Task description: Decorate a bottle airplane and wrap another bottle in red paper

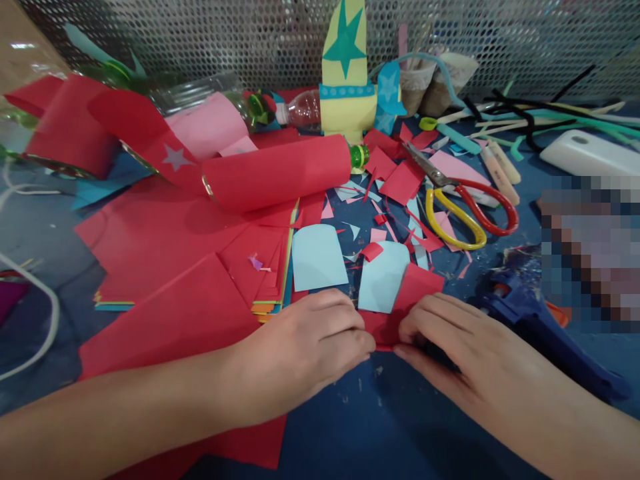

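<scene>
Between my hands lies a red paper piece (417, 288), its near edge folded over. My left hand (320, 340) has its fingers curled onto the left end of that edge. At the right end, my right hand (445, 333) pinches the same edge between thumb and bent fingers. A light blue paper piece (383, 283) with a rounded top rests on the red paper. Another light blue cutout (319, 259) lies just beyond my left hand. Part of the red paper is hidden under my fingers.
Red sheets (165, 313) pile up at left, with a red-wrapped bottle (280, 173) behind. Scissors (450, 183) lie among scraps, right of centre. A blue glue gun (540, 320) is beside my right hand. A yellow paper-covered bottle (347, 110) stands near the mesh wall (200, 40).
</scene>
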`<state>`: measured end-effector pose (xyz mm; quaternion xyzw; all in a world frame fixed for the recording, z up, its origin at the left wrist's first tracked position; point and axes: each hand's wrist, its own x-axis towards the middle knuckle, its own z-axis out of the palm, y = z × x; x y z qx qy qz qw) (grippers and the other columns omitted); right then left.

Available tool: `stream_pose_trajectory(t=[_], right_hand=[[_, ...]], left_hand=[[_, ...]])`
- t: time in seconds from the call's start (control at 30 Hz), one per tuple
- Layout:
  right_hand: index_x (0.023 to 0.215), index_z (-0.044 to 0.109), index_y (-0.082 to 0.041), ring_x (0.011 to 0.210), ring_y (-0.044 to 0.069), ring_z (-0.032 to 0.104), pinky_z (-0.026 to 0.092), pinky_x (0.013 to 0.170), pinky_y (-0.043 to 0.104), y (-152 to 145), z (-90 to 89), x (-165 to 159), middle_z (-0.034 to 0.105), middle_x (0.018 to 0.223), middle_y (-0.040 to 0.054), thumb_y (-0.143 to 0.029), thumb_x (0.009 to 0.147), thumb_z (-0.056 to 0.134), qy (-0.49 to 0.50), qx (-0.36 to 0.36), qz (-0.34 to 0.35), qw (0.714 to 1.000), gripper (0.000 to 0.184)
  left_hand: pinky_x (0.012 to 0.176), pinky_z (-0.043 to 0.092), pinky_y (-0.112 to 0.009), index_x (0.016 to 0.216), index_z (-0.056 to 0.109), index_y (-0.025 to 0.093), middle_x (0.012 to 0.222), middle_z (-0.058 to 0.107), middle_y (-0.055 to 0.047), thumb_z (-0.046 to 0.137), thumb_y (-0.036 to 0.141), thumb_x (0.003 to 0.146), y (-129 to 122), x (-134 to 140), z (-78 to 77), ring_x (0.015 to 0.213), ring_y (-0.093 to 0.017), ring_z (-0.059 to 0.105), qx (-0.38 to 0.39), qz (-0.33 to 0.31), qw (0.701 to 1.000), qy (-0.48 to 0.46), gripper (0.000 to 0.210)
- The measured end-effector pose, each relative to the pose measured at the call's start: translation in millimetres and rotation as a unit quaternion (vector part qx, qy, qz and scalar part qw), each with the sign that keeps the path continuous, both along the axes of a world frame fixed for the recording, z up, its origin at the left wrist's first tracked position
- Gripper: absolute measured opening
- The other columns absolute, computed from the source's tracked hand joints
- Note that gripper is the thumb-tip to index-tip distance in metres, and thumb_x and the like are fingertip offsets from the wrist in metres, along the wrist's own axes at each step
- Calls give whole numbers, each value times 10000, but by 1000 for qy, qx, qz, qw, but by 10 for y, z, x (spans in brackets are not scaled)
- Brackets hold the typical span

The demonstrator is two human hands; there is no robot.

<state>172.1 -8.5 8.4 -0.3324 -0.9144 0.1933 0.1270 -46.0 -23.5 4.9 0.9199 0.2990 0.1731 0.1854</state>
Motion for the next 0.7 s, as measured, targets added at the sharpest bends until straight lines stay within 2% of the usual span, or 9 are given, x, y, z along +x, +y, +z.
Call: stream_pose_trajectory(t=[0.1,0.27,0.53,0.7], right_hand=[[847,598,-187,674,154,573,488,606,298,24,39,26,615,771,31,-168,946,387,-8,21,21,1000,234],[849,654,-196,648,154,601,482,547,292,73,114,57,663,758,34,-125,960,281,-3,108,92,990,396],[775,656,-187,624,161,610,461,528,302,45,112,52,671,709,27,-50,925,285,-23,181,103,978,424],[769,657,-168,607,160,596,446,509,303,17,90,57,672,697,35,-28,908,298,-26,206,102,973,410]], left_hand=[[788,479,-274,868,627,142,810,662,-13,376,126,975,-7,3,-1,792,-131,560,5,13,1000,-6,273],[780,487,-275,872,619,149,813,656,-19,338,145,988,22,-14,-23,794,-131,569,4,-8,1000,0,305],[762,484,-278,821,619,138,764,635,0,327,112,984,11,5,-29,750,-128,547,54,-11,998,31,336],[775,483,-289,830,620,135,757,617,1,325,121,986,-36,39,-33,750,-134,540,101,29,992,67,334]])
